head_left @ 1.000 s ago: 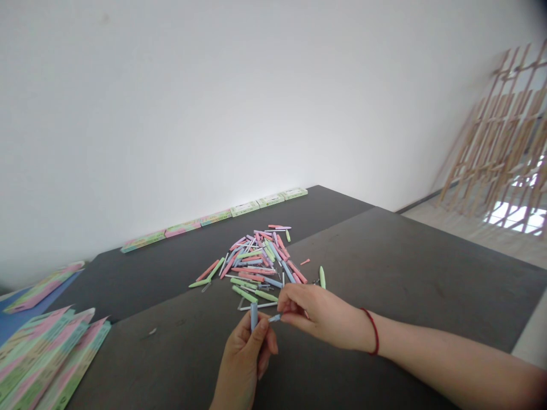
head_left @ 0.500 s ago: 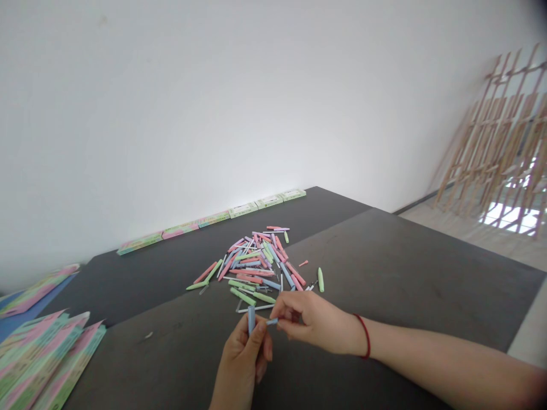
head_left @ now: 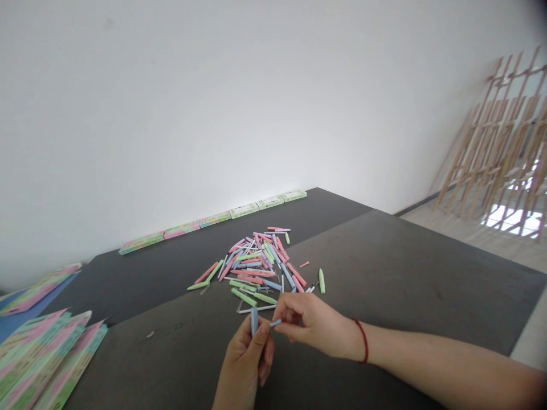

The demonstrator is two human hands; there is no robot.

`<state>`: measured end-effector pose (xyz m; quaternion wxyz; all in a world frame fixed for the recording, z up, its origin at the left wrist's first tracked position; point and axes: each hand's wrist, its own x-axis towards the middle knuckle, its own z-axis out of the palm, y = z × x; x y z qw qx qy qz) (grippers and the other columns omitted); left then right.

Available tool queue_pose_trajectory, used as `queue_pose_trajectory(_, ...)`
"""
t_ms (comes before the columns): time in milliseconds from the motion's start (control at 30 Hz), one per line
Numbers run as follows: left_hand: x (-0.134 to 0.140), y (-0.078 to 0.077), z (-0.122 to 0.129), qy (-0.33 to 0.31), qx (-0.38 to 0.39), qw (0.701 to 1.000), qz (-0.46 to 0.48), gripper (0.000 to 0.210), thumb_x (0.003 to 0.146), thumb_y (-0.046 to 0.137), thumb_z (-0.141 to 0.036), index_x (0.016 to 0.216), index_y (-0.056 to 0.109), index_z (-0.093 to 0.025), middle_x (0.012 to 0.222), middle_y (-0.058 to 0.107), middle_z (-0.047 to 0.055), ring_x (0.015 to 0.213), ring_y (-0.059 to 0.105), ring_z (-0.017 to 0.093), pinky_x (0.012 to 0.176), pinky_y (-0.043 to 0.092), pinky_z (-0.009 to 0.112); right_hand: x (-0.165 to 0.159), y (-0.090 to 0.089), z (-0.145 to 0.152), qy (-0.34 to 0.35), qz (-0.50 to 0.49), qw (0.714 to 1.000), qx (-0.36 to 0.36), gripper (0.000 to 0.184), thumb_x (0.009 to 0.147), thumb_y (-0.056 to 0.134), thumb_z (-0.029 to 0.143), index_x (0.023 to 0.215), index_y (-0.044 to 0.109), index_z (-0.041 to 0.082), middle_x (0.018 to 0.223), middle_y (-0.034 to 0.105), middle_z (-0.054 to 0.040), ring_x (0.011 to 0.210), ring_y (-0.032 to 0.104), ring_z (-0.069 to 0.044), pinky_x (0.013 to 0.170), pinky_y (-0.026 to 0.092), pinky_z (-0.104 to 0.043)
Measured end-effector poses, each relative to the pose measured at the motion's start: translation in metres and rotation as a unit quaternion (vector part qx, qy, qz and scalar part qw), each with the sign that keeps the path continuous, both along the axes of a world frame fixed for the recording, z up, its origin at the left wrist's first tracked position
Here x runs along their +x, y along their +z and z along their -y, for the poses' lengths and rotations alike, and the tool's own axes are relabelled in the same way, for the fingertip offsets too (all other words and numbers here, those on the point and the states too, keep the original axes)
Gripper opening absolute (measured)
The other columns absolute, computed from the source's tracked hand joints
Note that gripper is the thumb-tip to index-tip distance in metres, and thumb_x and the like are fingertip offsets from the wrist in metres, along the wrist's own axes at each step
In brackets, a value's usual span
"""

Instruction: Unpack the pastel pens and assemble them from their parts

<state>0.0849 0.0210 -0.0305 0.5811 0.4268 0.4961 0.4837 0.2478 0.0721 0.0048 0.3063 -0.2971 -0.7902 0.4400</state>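
Pinched a blue tube upright in the left hand and a small blue piece in the right hand, over the surface, just near of the pile; seemed mid-way through two-handed handling, calling for a steady grip next.

Dark tabletop has a seam. Pastel pen parts lie heaped mid-surface, flat boxes line wall-side edge, overlapping packs at left.

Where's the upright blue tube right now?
In the head view's lower middle, the blue tube is in the left hand, just below the pen pile.
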Motion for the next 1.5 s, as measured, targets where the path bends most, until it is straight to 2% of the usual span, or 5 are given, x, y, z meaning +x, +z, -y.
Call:
queue_pose_trajectory(333, -0.02, 0.011, -0.001, -0.019, 0.167, 0.938, -0.302, 0.023, 0.091, 0.041, -0.041, 0.09, 0.054, -0.023, 0.064, 0.048, -0.004, 0.056, 0.044, 0.012, 0.052, 0.035, 0.02, 0.01, 0.01, -0.01, -0.007, -0.018, 1.0, -0.018, 0.009, 0.086, 0.053, 0.026, 0.087, 0.053, 0.017, 0.058, 0.05, 0.0062, 0.049, 0.048, -0.007, 0.048, 0.036, -0.016)
queue_pose_trajectory(500, -0.025, 0.01, -0.003, -0.061, 0.26, 0.86, -0.435, 0.016, 0.091, 0.041, -0.031, 0.096, 0.056, -0.024, 0.086, 0.06, 0.003, 0.081, 0.055, 0.019, 0.073, 0.042, 0.029, 0.015, 0.018, -0.011, -0.013, 0.052, 0.99, 0.13, 0.008, 0.087, 0.054, 0.025, 0.09, 0.057, 0.017, 0.068, 0.056, 0.0025, 0.059, 0.05, -0.009, 0.056, 0.037, -0.019)
queue_pose_trajectory(667, -0.023, 0.006, 0.0, -0.081, 0.27, 0.842, -0.459, 0.017, 0.093, 0.038, -0.028, 0.099, 0.053, -0.024, 0.089, 0.06, 0.004, 0.083, 0.056, 0.02, 0.075, 0.043, 0.03, 0.015, 0.021, -0.005, 0.018, 0.14, 0.957, 0.252, 0.015, 0.092, 0.047, 0.027, 0.093, 0.057, 0.018, 0.085, 0.062, -0.0026, 0.076, 0.055, -0.014, 0.067, 0.039, -0.023)
queue_pose_trajectory(1233, -0.011, 0.004, 0.004, -0.093, 0.21, 0.912, -0.339, 0.025, 0.093, 0.035, -0.036, 0.083, 0.053, -0.022, 0.074, 0.057, 0.002, 0.067, 0.053, 0.017, 0.063, 0.04, 0.026, 0.014, 0.016, -0.006, 0.068, 0.165, 0.936, 0.305, 0.031, 0.097, 0.033, 0.025, 0.117, 0.055, 0.015, 0.101, 0.064, -0.0063, 0.092, 0.058, -0.015, 0.081, 0.042, -0.023)
queue_pose_trajectory(1500, -0.026, 0.001, -0.005, 0.031, 0.189, 0.962, -0.193, 0.02, 0.09, 0.04, -0.039, 0.083, 0.051, -0.023, 0.069, 0.049, -0.003, 0.065, 0.047, 0.015, 0.064, 0.038, 0.025, 0.038, 0.015, -0.058, -0.054, 0.267, 0.92, 0.281, 0.02, 0.092, 0.044, 0.02, 0.093, 0.063, 0.017, 0.091, 0.064, -0.0057, 0.084, 0.058, -0.015, 0.077, 0.041, -0.025)
